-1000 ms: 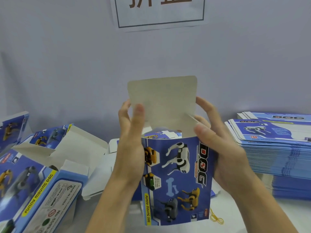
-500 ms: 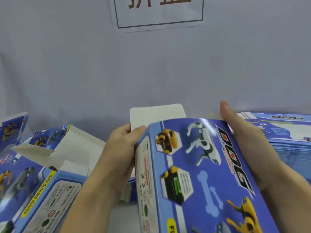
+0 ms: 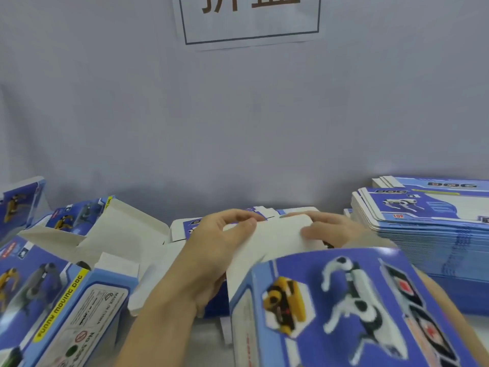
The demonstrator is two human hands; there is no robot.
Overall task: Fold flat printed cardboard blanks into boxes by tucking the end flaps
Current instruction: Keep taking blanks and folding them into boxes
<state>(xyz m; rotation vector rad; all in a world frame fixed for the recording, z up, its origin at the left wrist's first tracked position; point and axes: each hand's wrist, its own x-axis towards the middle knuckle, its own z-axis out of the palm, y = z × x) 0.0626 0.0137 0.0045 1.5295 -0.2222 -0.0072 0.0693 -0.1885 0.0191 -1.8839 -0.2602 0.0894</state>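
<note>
I hold a blue printed box [image 3: 344, 308] with robot dogs on it, tilted with its printed face up and its far end away from me. Its white end flap [image 3: 275, 237] sticks out at that far end. My left hand [image 3: 214, 250] grips the flap's left side, thumb on top. My right hand [image 3: 330, 229] presses on the flap's right side, its wrist hidden behind the box. A tall stack of flat blanks [image 3: 428, 226] lies at the right.
Several folded boxes with open white flaps [image 3: 66, 282] crowd the left side of the table. More blanks or open boxes [image 3: 185, 226] lie behind my hands. A grey wall with a paper sign [image 3: 248, 19] stands right behind the table.
The box went from upright to tilted toward me, lower in view. The end flap came down from standing straight up, and both hands moved onto it.
</note>
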